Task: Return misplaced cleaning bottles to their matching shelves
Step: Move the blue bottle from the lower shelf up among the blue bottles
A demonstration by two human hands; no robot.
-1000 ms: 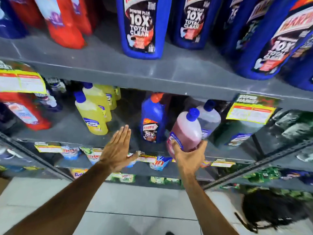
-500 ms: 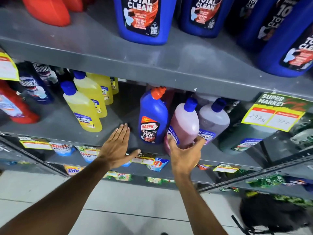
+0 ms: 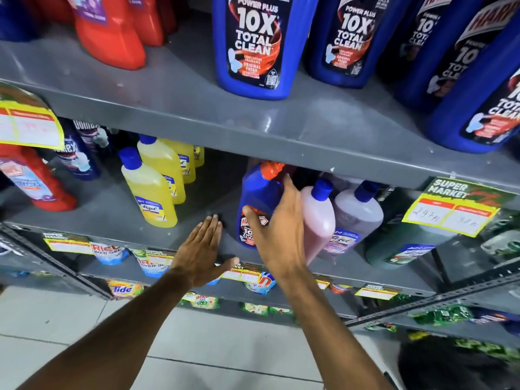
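Observation:
A small blue Harpic bottle (image 3: 257,192) with an orange cap stands on the grey middle shelf (image 3: 112,209), among pastel cleaner bottles. My right hand (image 3: 278,235) wraps around it, thumb on its front label and fingers reaching between it and the pink bottle (image 3: 318,220) to its right. The pink bottle stands on the shelf beside a lilac bottle (image 3: 357,215); both have blue caps. My left hand (image 3: 202,249) hovers flat and open at the shelf's front edge, left of the blue bottle, holding nothing. Large blue Harpic bottles (image 3: 253,43) line the shelf above.
Yellow cleaner bottles (image 3: 149,192) stand left of a bare gap on the middle shelf. Red bottles (image 3: 109,32) are on the upper shelf at left, and a dark green bottle (image 3: 408,243) at right. Yellow price tags (image 3: 450,212) hang from shelf edges. Detergent pouches fill the lower shelves.
My right hand set the pink bottle on the middle shelf, let go of it and moved left onto the small blue Harpic bottle. My left hand stayed open near the shelf edge.

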